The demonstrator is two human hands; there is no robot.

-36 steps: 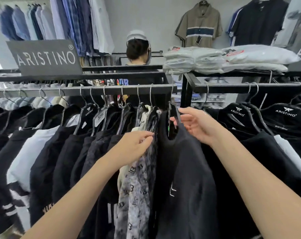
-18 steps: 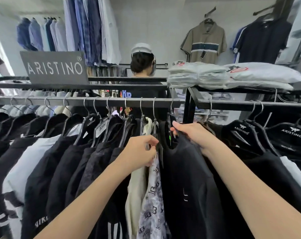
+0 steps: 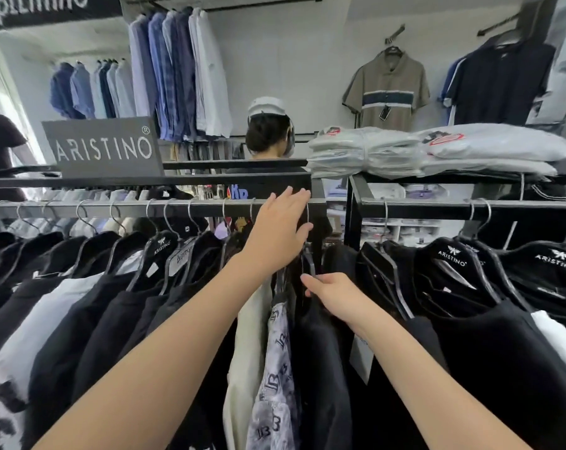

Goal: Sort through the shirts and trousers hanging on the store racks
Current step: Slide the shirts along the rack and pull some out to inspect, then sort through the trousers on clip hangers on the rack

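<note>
Black shirt (image 3: 323, 352) gripped by right hand (image 3: 332, 292), left hand (image 3: 280, 228) spread

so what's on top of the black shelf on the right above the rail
Stacks of folded shirts in clear plastic bags sit on the black shelf, with a bigger bagged white bundle alongside. The plastic hides the prints, and the shelf's far right is out of view.

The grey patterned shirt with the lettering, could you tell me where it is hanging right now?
In the head view the grey patterned shirt hangs at lower centre, between a cream shirt on its left and the black shirt gripped by the right hand.
</note>
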